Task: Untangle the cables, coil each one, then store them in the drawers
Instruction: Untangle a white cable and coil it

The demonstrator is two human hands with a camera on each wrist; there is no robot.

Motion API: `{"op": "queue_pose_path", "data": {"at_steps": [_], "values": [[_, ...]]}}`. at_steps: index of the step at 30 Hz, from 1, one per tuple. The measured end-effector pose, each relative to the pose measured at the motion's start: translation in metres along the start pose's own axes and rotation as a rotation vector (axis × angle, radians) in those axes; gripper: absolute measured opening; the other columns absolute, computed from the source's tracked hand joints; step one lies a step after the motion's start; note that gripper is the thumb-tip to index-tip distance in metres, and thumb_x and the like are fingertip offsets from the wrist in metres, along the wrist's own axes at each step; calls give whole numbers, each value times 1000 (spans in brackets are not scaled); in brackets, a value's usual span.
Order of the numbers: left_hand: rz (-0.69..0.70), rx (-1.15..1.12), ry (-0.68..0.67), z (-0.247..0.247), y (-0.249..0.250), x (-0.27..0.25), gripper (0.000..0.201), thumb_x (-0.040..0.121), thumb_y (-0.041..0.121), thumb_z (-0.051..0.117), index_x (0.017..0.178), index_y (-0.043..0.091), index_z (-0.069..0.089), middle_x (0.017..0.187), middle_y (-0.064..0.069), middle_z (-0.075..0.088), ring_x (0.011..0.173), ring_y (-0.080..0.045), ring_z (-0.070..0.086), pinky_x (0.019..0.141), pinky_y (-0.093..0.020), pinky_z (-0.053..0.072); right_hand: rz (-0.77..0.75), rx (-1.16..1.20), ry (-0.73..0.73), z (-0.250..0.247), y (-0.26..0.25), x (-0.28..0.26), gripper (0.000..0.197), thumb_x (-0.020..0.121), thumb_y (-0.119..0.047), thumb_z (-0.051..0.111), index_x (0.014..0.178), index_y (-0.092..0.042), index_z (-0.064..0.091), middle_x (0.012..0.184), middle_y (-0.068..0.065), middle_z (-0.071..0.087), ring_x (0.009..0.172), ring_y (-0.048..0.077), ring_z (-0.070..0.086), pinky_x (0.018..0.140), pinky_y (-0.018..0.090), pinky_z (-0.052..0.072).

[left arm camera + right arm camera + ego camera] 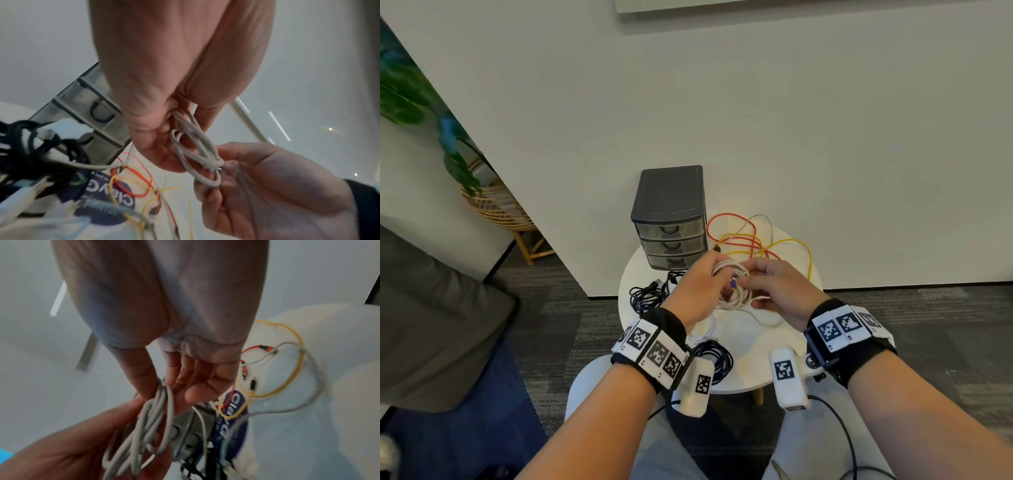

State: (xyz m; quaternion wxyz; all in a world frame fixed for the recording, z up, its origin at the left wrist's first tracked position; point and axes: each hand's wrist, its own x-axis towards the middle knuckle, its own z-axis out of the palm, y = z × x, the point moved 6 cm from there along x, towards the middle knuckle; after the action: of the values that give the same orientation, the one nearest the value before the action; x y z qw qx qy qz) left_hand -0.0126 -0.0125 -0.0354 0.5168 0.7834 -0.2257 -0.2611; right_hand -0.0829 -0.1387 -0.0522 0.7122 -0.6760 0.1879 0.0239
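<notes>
Head view: left hand [697,286] fingers curled round the grey cable coil [732,287], right hand [779,287] pinching its wrap above the table [743,346] — a slack pinch (tail trailing) may let loops spring open, drawers [671,240] unopened

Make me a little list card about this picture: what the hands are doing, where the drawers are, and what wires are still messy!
left hand: grips the coiled white cable
right hand: pinches the same white cable at the coil
drawer unit: dark, three drawers, all closed, at the back of the round white table
still messy: red cable and yellow cable tangled together beside the drawers
black cables: bundled on the table's left
stored so far: cannot tell
</notes>
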Motion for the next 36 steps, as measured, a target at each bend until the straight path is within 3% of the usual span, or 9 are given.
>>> {"op": "queue_pose_path", "data": {"at_steps": [5,9,12,15,19,23,25,29,36], "values": [[72,-126,116,-16,20,0,17,105,16,50,114,20,63,95,-4,67,77,-11,60,69,-26,52,-125,43,61,4,-28,-4,8,96,-9,66,99,-10,73,86,9,73,79,22,62,61,21,50],[80,-242,165,-23,27,-7,22,107,14,45,110,14,67,72,10,61,61,3,56,62,-19,47,-123,124,53,10,-31,-6,15,99,-14,61,106,-11,74,94,11,74,82,22,65,67,26,50],[77,-339,173,-25,31,-14,25,106,9,44,106,11,69,75,1,61,57,2,53,60,-19,46,-125,128,40,13,-32,-9,19,100,-14,59,111,-7,73,96,11,74,80,17,68,65,24,49],[81,-381,172,-27,35,-18,26,105,8,45,104,9,71,76,-8,58,57,-4,49,59,-21,45,-127,161,25,15,-33,-12,16,99,-15,60,104,-6,73,92,11,72,78,17,65,65,25,48],[102,-472,119,-31,38,-21,25,104,7,50,114,8,73,74,-13,47,59,-11,43,61,-25,46,-135,145,-5,15,-38,-16,14,98,-14,61,93,-9,73,84,9,70,73,16,63,65,25,48],[90,-612,22,-33,45,-23,27,104,5,50,118,4,72,64,-2,48,52,-8,34,56,-23,37,-135,296,-96,16,-44,-21,13,95,-17,59,89,-8,65,79,8,67,71,17,63,68,27,49],[90,-648,-13,-33,52,-23,28,103,3,48,119,2,71,67,-3,49,48,-7,33,53,-20,36,-167,334,-99,17,-48,-21,12,92,-18,60,90,-6,63,80,9,66,71,16,62,69,26,51],[77,-799,-98,-33,58,-23,38,95,9,45,125,-3,67,73,-5,41,48,-11,29,51,-20,43,-197,353,-38,19,-54,-15,15,99,-6,55,91,-6,67,79,8,68,67,14,63,64,21,54],[104,-794,-26,-36,57,-26,43,95,17,43,126,1,67,67,-4,46,48,-10,27,57,-26,36,-226,286,62,22,-64,-8,10,99,-2,56,100,-3,66,80,9,70,69,18,66,69,27,56]]}}
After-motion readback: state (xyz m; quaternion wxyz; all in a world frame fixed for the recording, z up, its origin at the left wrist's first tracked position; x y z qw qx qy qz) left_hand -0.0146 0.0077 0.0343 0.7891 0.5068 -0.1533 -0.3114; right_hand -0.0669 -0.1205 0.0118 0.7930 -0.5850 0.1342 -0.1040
